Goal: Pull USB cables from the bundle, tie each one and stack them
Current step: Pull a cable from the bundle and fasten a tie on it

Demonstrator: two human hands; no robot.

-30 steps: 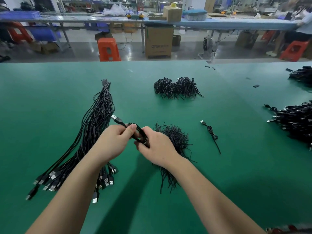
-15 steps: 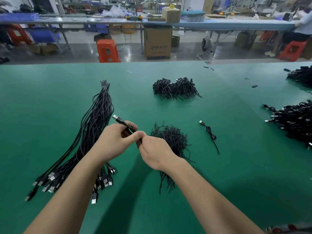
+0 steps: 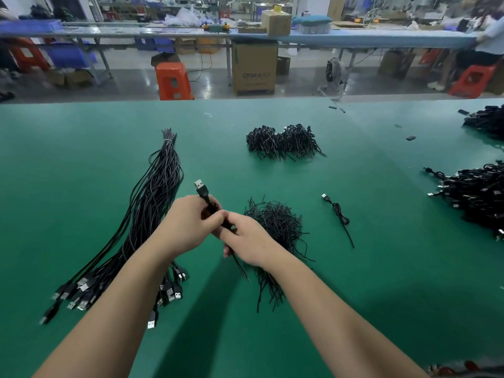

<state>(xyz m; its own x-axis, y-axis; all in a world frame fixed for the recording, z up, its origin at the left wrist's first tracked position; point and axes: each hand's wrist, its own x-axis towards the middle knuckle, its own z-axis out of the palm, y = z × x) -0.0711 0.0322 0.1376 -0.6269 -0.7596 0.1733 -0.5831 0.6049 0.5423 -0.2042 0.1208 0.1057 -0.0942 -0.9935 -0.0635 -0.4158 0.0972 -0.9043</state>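
My left hand (image 3: pixel 188 225) and my right hand (image 3: pixel 246 241) meet at the middle of the green table (image 3: pixel 81 159). Both grip one coiled black USB cable (image 3: pixel 203 190); its plug sticks up above my left fingers. A thin black strand hangs below my right hand. The long bundle of black USB cables (image 3: pixel 147 214) lies to the left, plugs toward me. A pile of short black twist ties (image 3: pixel 275 225) sits just right of my hands. The coil itself is mostly hidden by my fingers.
A heap of tied cables (image 3: pixel 283 141) lies farther back. One loose cable (image 3: pixel 338 214) lies to the right. Large cable piles (image 3: pixel 474 195) sit at the right edge. Beyond the table are an orange stool (image 3: pixel 173 81) and a cardboard box (image 3: pixel 253 68).
The plug end has tilted more upright above my left hand. My right hand turned over the coil, and a thin strand now hangs below it.
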